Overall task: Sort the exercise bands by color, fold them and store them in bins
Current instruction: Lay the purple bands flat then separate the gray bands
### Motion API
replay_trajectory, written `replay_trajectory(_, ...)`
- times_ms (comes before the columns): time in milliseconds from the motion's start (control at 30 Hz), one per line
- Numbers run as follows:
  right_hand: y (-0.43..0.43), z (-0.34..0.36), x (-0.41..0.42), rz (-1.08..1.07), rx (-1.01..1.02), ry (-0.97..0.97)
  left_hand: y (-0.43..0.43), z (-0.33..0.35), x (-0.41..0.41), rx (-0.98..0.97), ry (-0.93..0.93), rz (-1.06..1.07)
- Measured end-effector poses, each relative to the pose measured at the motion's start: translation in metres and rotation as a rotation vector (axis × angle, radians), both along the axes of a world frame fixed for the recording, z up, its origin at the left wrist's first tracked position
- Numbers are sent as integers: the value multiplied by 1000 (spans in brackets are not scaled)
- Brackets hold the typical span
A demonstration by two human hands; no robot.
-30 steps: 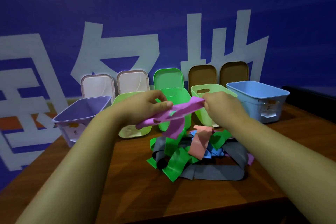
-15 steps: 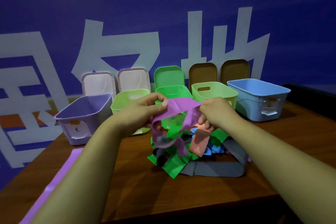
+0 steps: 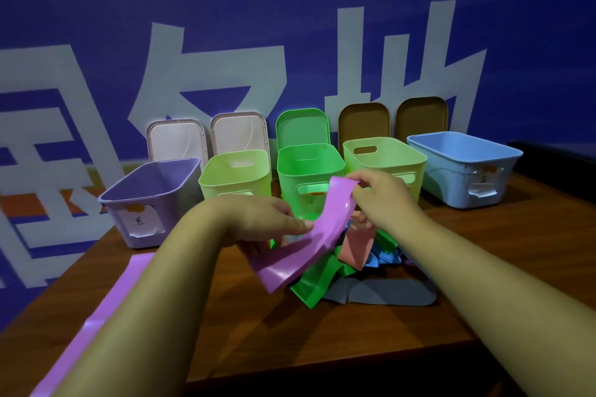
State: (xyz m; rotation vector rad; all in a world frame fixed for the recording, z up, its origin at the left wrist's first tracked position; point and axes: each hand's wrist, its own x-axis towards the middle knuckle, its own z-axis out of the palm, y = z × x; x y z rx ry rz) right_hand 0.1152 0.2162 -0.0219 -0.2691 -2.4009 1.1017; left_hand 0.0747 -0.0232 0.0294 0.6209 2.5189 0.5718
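Left hand [image 3: 258, 222], right hand [image 3: 380, 196] pinching purple band [image 3: 309, 248], perhaps folding

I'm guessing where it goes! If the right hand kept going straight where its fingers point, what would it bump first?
Probably the bright green bin, just beyond the right hand, which pinches the purple band. Depth is unclear.

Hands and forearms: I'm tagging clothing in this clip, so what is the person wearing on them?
Nothing visible. The left forearm and right forearm are bare down to the picture's edge: no sleeves or cuffs. The left hand and right hand wear no gloves, and no watch, bracelet or ring shows.
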Motion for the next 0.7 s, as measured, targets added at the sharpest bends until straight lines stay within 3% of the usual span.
replay_trajectory(100, -5, 2, 3, 19, -62, -63, 4, -9, -1, -20, 78, -31)
replay_trajectory(233, -12, 9, 3, 35, -110, -102, 14, -22, -4, 113, 28, -6)
replay_trajectory(433, -19, 11, 2, 39, -97, -121, 33, -36, -3, 224, 397, -26)
replay_trajectory(567, -19, 10, -1, 28, -69, -137, 42, -49, -4, 449, 401, -4)
replay_trajectory(700, -16, 4, -3, 17, -72, -142, 36, -52, -3, 513, 496, -84)
